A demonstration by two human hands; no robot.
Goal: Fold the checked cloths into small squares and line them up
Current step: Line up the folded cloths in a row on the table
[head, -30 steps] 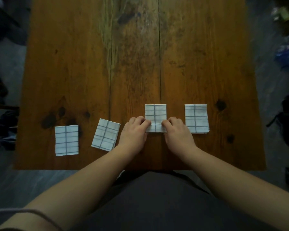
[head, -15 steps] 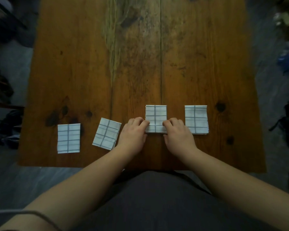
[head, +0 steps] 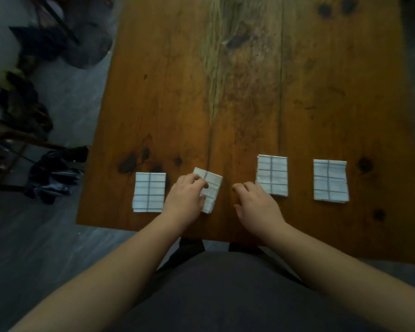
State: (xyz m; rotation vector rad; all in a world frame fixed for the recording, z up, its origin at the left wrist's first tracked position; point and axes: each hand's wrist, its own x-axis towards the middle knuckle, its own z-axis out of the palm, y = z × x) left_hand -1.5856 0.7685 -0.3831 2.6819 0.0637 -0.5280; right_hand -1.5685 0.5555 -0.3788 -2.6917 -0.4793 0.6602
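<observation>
Crooked cloth [head: 211, 190] lay tilted, long axis skewed against its three straight neighbours on worktop [head: 249, 92]. Left hand [head: 186, 200] pinched its left edge; right hand [head: 255, 202] loosely curled, holding nothing, just beside.

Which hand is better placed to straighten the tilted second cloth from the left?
Left hand: it already rests on the tilted cloth. Right hand lies apart, beside the third cloth.

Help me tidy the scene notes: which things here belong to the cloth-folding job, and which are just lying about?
Part of the job:
far-left cloth
tilted cloth under the left hand
third cloth beside the right hand
far-right cloth
wooden table

Just lying about:
dark bundle on the floor
dark heap further back
</observation>
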